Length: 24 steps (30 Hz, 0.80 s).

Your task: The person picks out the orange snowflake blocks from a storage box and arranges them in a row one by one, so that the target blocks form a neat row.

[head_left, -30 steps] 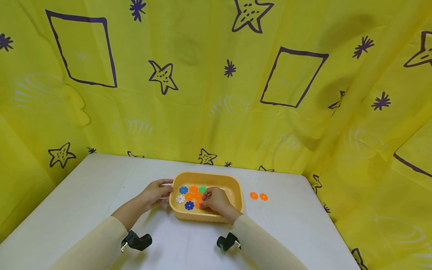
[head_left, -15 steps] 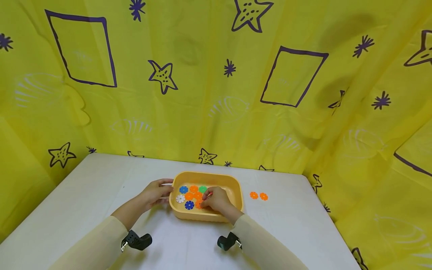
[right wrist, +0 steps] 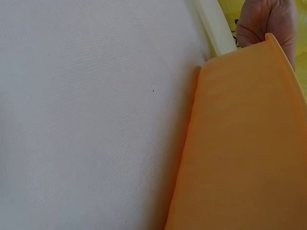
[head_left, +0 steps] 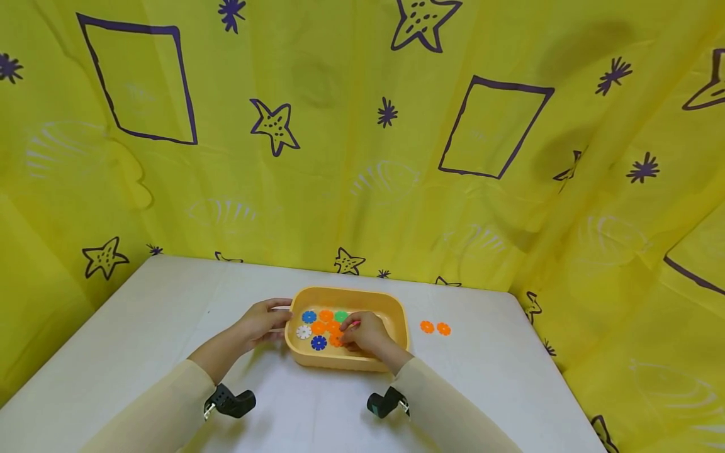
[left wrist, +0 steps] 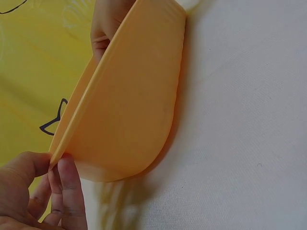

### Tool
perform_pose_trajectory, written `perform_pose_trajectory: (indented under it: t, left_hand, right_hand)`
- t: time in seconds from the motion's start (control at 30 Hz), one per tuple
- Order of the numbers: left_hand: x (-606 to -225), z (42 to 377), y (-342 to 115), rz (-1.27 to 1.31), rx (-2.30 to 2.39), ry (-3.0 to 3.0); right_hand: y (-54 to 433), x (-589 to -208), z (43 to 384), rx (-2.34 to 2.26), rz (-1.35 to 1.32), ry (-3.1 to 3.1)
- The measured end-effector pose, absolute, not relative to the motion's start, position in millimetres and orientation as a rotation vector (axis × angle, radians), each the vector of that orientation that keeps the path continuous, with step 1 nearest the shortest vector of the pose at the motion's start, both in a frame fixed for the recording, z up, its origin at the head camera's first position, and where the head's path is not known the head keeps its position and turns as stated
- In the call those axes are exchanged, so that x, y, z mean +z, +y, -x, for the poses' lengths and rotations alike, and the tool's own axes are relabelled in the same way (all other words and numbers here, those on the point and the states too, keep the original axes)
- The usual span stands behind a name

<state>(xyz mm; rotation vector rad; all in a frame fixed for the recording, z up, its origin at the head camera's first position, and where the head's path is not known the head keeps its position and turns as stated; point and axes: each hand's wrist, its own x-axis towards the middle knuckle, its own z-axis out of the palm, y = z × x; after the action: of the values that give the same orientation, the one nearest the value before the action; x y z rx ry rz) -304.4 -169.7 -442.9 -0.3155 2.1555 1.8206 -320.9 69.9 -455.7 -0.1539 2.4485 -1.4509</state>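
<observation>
My left hand (head_left: pixel 263 324) holds the left end of a yellow-orange plastic tray (head_left: pixel 348 363). In the left wrist view, the thumb and fingers (left wrist: pixel 72 182) pinch the tray's rim. My right hand (head_left: pixel 368 333) is down inside the tray, its fingers curled, with a pinkish-red piece (head_left: pixel 355 323) showing between them. Notched snowflake discs lie beside that hand: several orange discs (head_left: pixel 319 328), a green disc (head_left: pixel 341 316), a light blue disc (head_left: pixel 309 317), a white disc (head_left: pixel 304 331) and a dark blue disc (head_left: pixel 319 343). The right fingertips are partly hidden.
Two orange discs (head_left: pixel 435 328) lie on the white tabletop (head_left: pixel 470 371), right of the tray. A yellow curtain (head_left: pixel 334 157) with drawn stars hangs behind the table and along its sides.
My right hand has shifted slightly to the right inside the tray, and more of an orange disc by its fingertips shows. My left hand keeps its hold on the rim.
</observation>
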Motion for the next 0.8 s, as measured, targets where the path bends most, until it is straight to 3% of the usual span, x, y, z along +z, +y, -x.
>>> perform_pose_trajectory:
  t: [0.8]
  left_hand:
    - [-443.4,305.0,-169.8,0.323,1.814,2.162]
  right_hand:
    - [79.6,-451.9,319.5,-1.529,0.101,2.301]
